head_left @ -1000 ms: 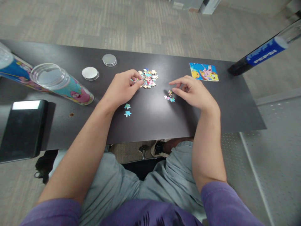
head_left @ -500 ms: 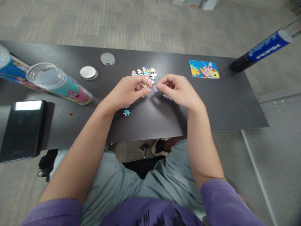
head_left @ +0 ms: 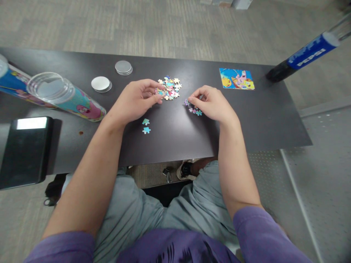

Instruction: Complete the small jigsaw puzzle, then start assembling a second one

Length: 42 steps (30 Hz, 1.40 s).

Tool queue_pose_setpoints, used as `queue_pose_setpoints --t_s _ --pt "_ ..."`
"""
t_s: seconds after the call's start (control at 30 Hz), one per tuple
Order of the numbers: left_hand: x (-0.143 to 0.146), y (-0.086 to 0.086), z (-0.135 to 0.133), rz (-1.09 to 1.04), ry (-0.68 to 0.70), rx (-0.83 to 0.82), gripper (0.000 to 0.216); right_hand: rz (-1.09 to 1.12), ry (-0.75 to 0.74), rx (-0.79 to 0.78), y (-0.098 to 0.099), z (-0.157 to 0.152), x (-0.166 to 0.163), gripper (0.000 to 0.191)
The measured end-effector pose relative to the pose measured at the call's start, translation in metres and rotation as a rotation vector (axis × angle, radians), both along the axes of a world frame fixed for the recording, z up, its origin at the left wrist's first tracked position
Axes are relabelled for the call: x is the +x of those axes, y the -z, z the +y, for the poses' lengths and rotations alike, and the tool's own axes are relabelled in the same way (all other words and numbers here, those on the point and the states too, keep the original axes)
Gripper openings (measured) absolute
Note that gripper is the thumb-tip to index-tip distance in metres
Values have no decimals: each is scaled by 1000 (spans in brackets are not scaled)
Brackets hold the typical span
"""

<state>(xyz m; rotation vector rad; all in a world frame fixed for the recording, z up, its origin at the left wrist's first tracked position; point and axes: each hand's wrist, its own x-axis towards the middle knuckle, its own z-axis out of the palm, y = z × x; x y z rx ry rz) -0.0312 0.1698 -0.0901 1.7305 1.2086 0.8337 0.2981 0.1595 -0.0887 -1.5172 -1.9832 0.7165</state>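
"What's on the bench (head_left: 170,142)?"

"The left hand (head_left: 161,92), thumb and fingers parted, at the left edge of the pile (head_left: 172,87). The right, beside a small cluster (head_left: 197,112), pinches a purplish piece (head_left: 186,102)."

"How will that handle?"

"Light and stiff, I'd guess, tabs bendable; grip opposite edges."

Dark table (head_left: 170,140) before me, heap of puzzle pieces (head_left: 171,87) upper centre, picture card (head_left: 237,79) and Pepsi cylinder (head_left: 304,56) upper right, pale discs (head_left: 100,83) upper left, black device (head_left: 23,153) left.
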Motion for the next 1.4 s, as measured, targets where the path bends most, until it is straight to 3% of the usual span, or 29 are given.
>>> queue_pose_setpoints --t_s 0.13,0.4,0.53,0.67,0.77,0.97,1.1,1.3,1.4 --pt "2 4 -1 17 0 28 32 -78 9 44 0 1 0 12" --pt "6 6 -2 35 -14 22 26 -94 -8 9 -1 0 7 22" --pt "11 2 -5 20 31 39 23 36 -45 54 -6 -6 -8 14" --pt "17 1 -8 -22 94 35 29 184 -171 27 -8 -11 -35 36" --pt "19 3 -10 -73 125 21 31 217 -209 -3 -6 -10 -43 38" --pt "6 3 -8 -33 137 41 33 261 -146 -73 -6 -6 -33 45" --pt "-4 1 -6 28 61 92 34 293 -107 -121 -6 -5 -26 50" --pt "-6 3 -4 11 -5 107 31 188 18 -77 -9 -3 -9 21" --pt "-7 3 -4 19 9 100 31 105 98 -71 -12 0 5 22"
